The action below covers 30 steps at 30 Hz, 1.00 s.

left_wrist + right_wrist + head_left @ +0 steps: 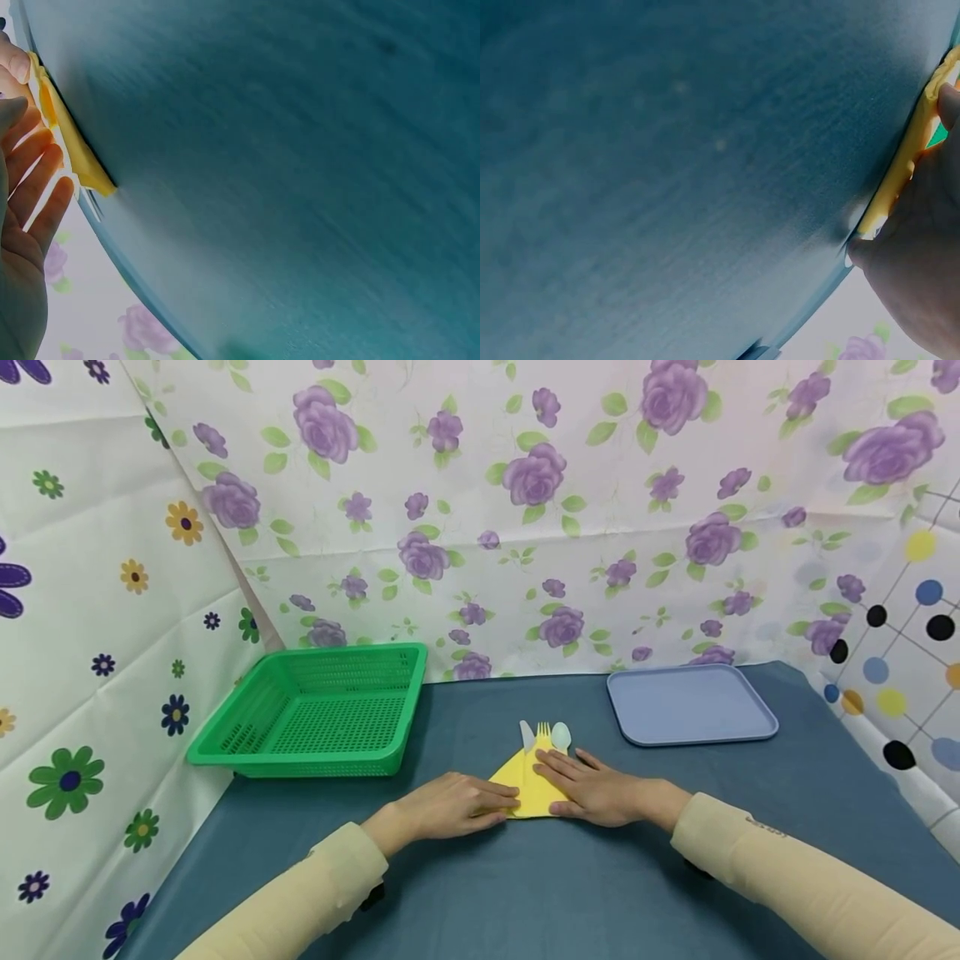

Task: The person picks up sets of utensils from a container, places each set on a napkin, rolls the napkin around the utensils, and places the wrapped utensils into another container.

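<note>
A person's left hand (pixel 450 806), fingers extended, touches the left side of a folded yellow napkin (pixel 534 792) on a blue-covered table (pixel 480 893); the right hand (pixel 600 791) rests on it, fingers outstretched, below a protruding knife (pixel 527 735), yellow fork (pixel 543 733) and spoon (pixel 561 737).

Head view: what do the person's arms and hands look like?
The left sleeve and right sleeve are long and cream; the right bears a small dark marking. A black piece shows beneath the left. The left hand and right hand are ungloved.
</note>
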Motion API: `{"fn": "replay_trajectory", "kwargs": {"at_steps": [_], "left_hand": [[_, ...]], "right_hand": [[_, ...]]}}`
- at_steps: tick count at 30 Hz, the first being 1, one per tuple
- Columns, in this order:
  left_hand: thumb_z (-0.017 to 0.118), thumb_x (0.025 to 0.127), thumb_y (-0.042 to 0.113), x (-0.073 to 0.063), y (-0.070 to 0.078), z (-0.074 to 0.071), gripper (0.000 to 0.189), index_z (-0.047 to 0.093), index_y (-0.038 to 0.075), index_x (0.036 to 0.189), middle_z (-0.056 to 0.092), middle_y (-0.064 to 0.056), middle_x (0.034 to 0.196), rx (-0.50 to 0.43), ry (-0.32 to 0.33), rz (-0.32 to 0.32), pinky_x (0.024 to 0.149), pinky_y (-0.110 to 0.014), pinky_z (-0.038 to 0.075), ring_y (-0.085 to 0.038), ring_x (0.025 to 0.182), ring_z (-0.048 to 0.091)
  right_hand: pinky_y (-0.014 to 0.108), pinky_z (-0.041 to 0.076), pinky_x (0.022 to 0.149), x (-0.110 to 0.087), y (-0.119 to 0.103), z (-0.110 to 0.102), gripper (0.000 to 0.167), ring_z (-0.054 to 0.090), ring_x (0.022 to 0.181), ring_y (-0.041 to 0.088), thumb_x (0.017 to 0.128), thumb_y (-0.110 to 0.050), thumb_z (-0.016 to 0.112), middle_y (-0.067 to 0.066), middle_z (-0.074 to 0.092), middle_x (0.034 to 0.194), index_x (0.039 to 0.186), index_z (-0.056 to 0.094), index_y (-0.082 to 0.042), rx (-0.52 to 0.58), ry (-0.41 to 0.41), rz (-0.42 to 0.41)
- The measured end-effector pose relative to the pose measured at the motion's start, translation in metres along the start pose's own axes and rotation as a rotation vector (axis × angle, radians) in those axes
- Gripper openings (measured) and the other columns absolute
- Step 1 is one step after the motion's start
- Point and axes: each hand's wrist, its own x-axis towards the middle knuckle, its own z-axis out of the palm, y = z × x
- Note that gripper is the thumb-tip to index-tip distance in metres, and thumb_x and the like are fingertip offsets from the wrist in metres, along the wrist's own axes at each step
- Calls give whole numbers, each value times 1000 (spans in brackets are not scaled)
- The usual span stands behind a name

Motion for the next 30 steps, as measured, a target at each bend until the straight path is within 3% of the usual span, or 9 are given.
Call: {"fn": "replay_trajectory", "kwargs": {"at_steps": [16, 24, 30], "left_hand": [[51, 110, 44, -9, -8, 4, 51, 49, 24, 158, 40, -1, 165, 89, -6, -16, 124, -40, 31, -17, 152, 36], [48, 108, 57, -13, -9, 6, 62, 40, 30, 162, 31, -2, 170, 83, -15, -155, 127, -49, 23, -18, 155, 30], [47, 108, 57, -12, -4, 6, 65, 37, 26, 164, 30, -4, 170, 22, 29, -267, 126, -53, 24, -23, 155, 31]], "right_hand": [[61, 4, 126, 1, 0, 1, 72, 6, 161, 29, 112, -51, 37, 7, 1, 176, 169, 14, -13, 1, -3, 15], [60, 4, 127, 0, -1, 0, 72, 5, 161, 27, 112, -51, 38, 6, 1, 176, 169, 14, -13, -5, -7, 22], [61, 5, 126, 0, 1, 2, 72, 6, 161, 29, 112, -50, 39, 8, 2, 176, 169, 15, -12, 11, 11, 10]]}}
